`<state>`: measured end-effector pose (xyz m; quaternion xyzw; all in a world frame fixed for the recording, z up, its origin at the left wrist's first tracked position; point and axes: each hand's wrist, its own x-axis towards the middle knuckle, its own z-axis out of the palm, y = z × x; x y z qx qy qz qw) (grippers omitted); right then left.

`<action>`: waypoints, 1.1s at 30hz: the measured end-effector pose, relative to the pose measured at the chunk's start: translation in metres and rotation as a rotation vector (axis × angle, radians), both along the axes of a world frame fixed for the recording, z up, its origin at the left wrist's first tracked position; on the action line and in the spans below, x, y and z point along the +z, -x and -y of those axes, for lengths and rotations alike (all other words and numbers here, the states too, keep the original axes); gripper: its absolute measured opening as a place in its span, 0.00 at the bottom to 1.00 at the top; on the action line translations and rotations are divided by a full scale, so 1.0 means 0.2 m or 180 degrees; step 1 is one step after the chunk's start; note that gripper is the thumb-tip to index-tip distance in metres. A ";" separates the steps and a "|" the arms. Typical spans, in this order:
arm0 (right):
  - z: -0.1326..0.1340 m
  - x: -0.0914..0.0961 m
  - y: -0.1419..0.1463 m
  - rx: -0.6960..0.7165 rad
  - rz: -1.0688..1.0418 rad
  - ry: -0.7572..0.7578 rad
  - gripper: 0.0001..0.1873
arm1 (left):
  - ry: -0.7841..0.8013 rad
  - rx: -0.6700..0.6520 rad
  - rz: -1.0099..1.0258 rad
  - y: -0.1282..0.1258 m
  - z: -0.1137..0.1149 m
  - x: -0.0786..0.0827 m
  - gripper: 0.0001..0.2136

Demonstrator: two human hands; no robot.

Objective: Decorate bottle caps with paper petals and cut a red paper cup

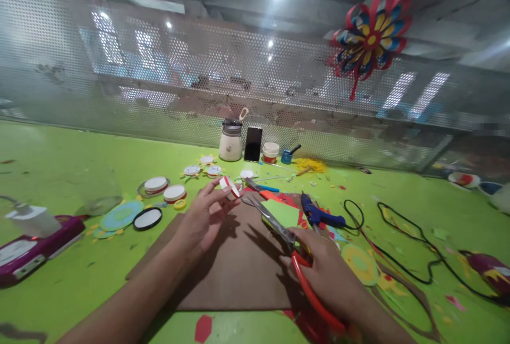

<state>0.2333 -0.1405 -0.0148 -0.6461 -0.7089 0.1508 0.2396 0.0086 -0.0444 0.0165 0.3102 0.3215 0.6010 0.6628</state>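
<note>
Beyond the scissors and board, a phone stands between bottle and tub.

Glossy metal scissor blades

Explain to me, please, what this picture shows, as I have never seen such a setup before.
There is no machine here: a person works with two bare hands, and the single picture comes from a camera on their head, looking forward and down. The left hand holds a small white round piece with a red edge. The right hand holds red-handled scissors, their blades pointing toward that piece. Below lies a brown board on a green table. To the right is a blue glue gun; at the far left, a purple power strip. Farther back stand a pale bottle and a dark-screened phone.
</note>
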 end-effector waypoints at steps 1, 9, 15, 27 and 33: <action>-0.01 -0.01 0.00 -0.0014 0.0038 0.0031 0.21 | -0.0075 0.0046 -0.0030 0.00 0.00 0.00 0.18; -0.02 -0.04 0.01 -0.0062 0.0606 0.0255 0.21 | -0.0738 0.0211 -0.0472 -0.01 -0.01 -0.02 0.25; 0.01 -0.01 0.05 -0.0007 0.1122 0.0256 0.18 | -0.0745 0.0048 -0.0739 -0.02 0.03 -0.01 0.24; 0.05 0.03 0.10 0.0166 0.0931 0.0603 0.19 | -0.0723 0.0070 -0.1059 -0.03 0.07 0.03 0.28; 0.06 0.04 0.10 0.0167 0.0923 0.0672 0.16 | -0.0920 0.0154 -0.1137 -0.04 0.09 0.04 0.24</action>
